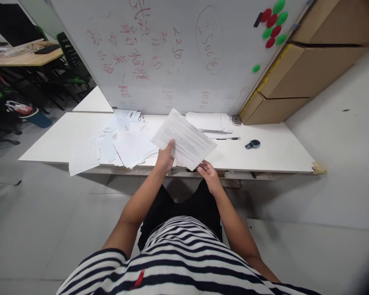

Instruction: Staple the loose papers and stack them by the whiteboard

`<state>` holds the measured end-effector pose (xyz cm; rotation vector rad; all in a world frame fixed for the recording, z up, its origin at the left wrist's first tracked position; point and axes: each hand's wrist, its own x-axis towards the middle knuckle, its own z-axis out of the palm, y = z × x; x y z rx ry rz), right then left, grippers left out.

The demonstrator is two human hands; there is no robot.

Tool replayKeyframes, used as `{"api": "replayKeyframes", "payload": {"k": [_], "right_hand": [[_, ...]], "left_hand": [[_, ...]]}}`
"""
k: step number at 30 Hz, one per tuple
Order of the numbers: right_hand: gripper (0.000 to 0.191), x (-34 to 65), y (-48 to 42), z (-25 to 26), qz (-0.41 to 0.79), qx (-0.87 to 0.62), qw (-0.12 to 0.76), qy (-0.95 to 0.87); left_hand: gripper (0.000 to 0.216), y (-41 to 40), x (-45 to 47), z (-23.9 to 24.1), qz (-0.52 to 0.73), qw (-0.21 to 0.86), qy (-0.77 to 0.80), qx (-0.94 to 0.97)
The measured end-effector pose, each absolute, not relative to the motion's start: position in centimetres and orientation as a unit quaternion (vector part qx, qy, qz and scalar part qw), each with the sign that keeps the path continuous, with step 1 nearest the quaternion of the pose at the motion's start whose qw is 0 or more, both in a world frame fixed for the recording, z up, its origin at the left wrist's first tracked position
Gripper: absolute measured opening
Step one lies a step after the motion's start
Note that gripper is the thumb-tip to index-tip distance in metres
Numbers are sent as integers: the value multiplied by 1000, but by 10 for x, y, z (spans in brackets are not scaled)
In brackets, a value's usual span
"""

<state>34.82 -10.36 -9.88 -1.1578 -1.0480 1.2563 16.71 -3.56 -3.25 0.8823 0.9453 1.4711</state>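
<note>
A printed sheet of paper [187, 137] is held tilted above the white table. My left hand [165, 157] is closed on its left edge, thumb on the printed face and the other fingers underneath. At the sheet's lower right edge is my right hand [209, 176], its fingers loosely bent and apart; whether the fingertips touch the paper I cannot tell. Left of the sheet lies a spread of loose papers [130, 143], with one sheet [84, 157] hanging over the front edge. A neater stack of papers [207, 121] rests behind it, against the whiteboard.
The white table [276, 153] carries a dark watch-like object [252, 144], a pen [227, 138] and a small grey round object [236, 120]. Behind stands a whiteboard [184, 82] with red writing and magnets [272, 19]. Cardboard boxes [283, 73] are stacked at right. A blue bin [38, 118] is at left.
</note>
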Motion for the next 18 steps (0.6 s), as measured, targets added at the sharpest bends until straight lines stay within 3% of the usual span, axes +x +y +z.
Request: {"api": "replayKeyframes", "payload": {"k": [5,11,18], "right_hand": [[58,344,-115,-87,547,-461,534,-451],[51,359,-107,-93,467,-532,567,-421],[51,394,-95,-80,355,-604,542,-465]], "left_hand": [[59,-50,182,-48,605,613,387,331],[56,-61,188,-59,561,626,399,366],[43,-50,146,-62,505,528,464,501]]}}
